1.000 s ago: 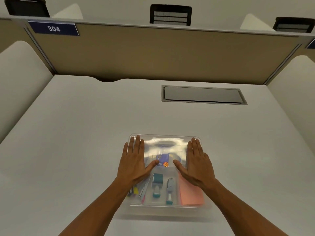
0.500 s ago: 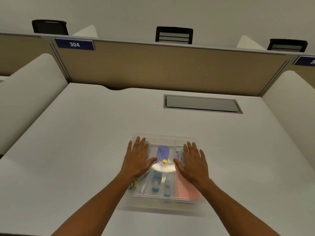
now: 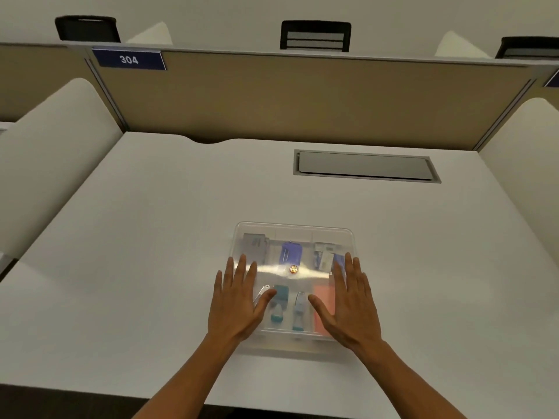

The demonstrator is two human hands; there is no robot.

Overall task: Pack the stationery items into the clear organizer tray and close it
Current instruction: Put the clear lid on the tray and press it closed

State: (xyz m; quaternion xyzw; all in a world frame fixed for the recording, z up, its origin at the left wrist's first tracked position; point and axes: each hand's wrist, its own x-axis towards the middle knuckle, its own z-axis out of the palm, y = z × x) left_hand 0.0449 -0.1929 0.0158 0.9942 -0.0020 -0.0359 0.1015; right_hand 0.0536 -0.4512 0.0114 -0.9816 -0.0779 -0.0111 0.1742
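The clear organizer tray sits on the white desk in front of me with its clear lid down over it. Through the lid I see a purple item, teal correction tapes, a pink pad and small boxes. My left hand lies flat, fingers spread, on the lid's left near part. My right hand lies flat on the right near part. Neither hand grips anything.
A grey cable hatch is set into the desk behind the tray. A tan partition with a "304" label closes the back. White side dividers stand left and right. Dark chairs show beyond.
Both hands have slid back along the lid toward me, uncovering the far compartments. The camera view has tilted upward a little.
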